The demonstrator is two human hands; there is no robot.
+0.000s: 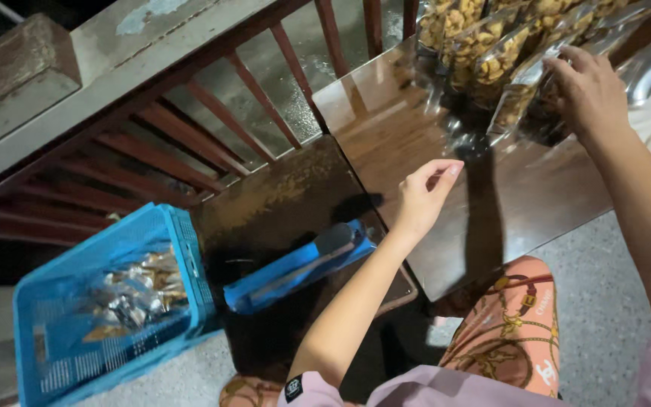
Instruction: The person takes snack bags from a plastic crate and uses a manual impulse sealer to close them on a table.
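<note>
Hands first, taken left to right: our left hand (425,197) hovers over the near edge of the brown desk (416,143), holding nothing, fingers loosely curled with thumb and forefinger close but not pinching. Our right hand (585,90) is up at the far right, fingers closed on the top edge of a clear nut pouch (525,90) at the front of a row of filled pouches (484,45).

Further left we record a blue basket (107,301) on the floor holding several pouches, and beside it a blue heat sealer (299,267) lying on a darker low desk (280,203), its jaw resting down.

We judge the step in hand to be drawing one pouch from the row. The next move, in our judgement, calls for lifting it free without toppling its neighbours, with the free hand supporting the lower end.

The gripped pouch leans; its long axis runs from lower left to upper right, its mouth toward the right hand. The sealer's long axis likewise runs lower left to upper right.
</note>
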